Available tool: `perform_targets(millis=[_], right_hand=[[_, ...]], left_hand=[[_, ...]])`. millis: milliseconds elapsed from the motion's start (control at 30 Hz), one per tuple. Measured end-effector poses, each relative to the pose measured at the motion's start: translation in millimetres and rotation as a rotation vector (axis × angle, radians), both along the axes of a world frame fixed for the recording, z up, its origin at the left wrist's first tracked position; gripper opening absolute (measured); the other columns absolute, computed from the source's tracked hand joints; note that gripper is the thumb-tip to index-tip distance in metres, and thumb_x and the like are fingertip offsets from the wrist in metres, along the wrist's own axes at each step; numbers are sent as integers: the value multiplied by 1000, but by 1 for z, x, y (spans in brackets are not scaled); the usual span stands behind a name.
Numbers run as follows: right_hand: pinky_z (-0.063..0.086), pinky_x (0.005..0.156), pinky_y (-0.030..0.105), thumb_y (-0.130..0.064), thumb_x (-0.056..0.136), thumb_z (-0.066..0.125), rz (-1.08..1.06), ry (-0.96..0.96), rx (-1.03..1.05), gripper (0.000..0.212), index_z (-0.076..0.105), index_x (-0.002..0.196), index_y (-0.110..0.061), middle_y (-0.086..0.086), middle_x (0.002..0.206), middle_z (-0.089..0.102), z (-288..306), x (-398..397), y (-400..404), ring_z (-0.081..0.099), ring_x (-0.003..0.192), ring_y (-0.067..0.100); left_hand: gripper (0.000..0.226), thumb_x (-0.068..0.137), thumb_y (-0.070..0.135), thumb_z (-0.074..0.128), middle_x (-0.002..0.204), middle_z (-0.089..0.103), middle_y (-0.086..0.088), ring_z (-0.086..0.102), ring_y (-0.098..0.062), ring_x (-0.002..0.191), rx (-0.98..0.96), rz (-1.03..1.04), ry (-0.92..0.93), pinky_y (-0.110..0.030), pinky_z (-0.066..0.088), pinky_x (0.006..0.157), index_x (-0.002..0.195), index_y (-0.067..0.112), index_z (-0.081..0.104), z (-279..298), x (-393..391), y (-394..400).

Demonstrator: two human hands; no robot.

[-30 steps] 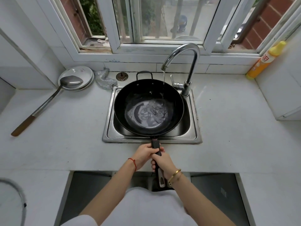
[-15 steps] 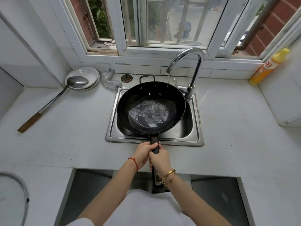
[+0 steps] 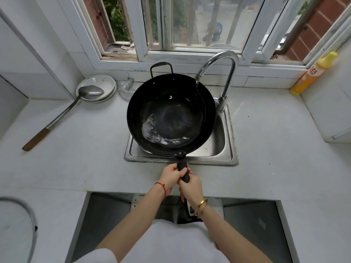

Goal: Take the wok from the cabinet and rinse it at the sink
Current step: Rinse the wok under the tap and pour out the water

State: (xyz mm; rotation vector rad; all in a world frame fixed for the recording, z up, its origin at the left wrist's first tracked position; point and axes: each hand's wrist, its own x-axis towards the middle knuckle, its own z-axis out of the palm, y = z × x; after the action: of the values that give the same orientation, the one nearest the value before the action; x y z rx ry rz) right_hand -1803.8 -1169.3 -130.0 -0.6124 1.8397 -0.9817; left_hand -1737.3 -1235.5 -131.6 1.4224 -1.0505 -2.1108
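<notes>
Here, a black wok is held tilted over the steel sink, a shallow pool of water gathered low on its near-left side. A thin stream from the curved chrome tap strikes the wok's far-right rim. Both hands clasp the wok's long dark handle at the sink's front edge: the left hand, a red string at its wrist, has its grip closed just ahead of the right hand, which wears a gold bangle and is wrapped around the same handle. On the pale desk to the left, a long metal ladle with a wooden end rests its bowl on stacked white plates. In the far-right corner stands a yellow bottle whose label carries red characters, too small to read with certainty.
</notes>
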Motion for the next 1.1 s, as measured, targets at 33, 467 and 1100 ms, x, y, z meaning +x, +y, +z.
perform_targets(millis=[33,467,1100], right_hand=[[37,33,23,-9,89,58,-8,-50,3,12,57,77,-10,4,46,50,0,0,0,44,30,14],[35,34,20,-11,93,52,-53,-316,56,6,55,90,-8,2,45,43,19,2,-6,39,34,13],[39,35,22,-11,93,55,10,-173,49,4,57,94,-8,-1,48,49,10,-9,0,45,33,10]], left_hand=[[13,90,-4,58,88,71,-11,67,-27,91,-22,11,-24,-41,53,93,95,5,66,1,0,0],[8,86,7,66,82,72,-12,66,-17,71,-152,3,-159,-21,51,59,82,7,72,10,5,-2],[12,91,4,60,90,73,-10,68,-24,89,-38,1,-76,-36,56,81,89,9,71,6,-5,2]])
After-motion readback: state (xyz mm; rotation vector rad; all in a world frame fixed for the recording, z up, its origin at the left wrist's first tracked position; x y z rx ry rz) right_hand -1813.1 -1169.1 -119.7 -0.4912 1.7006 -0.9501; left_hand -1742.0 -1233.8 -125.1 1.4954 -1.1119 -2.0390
